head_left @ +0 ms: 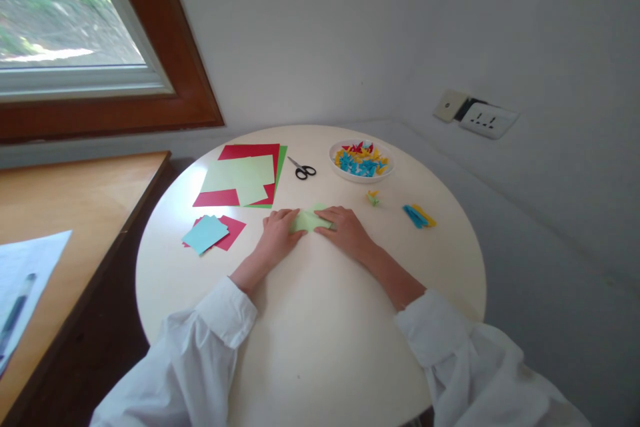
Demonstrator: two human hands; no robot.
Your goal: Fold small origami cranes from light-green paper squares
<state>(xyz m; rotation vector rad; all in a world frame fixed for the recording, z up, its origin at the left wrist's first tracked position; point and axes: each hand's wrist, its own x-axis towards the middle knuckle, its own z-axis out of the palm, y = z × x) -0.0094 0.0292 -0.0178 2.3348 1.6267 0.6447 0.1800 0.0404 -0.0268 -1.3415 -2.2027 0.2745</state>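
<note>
A small piece of pale green paper (306,221), with creases showing, lies on the round white table between my hands. My left hand (281,232) grips its left edge, thumb toward me and fingers on the far side. On the right edge, my right hand (346,230) pinches the paper in the same way. Parts of the paper are hidden under the fingers. Just right of my right hand sits a small folded green and yellow paper piece (373,198).
Behind my hands lie black-handled scissors (303,171) and a white bowl (362,179) of folded coloured paper pieces. Larger paper sheets (235,177) and cut squares (206,233) are at left. Blue and yellow strips (419,216) rest at right. A wooden desk (100,213) adjoins on the left.
</note>
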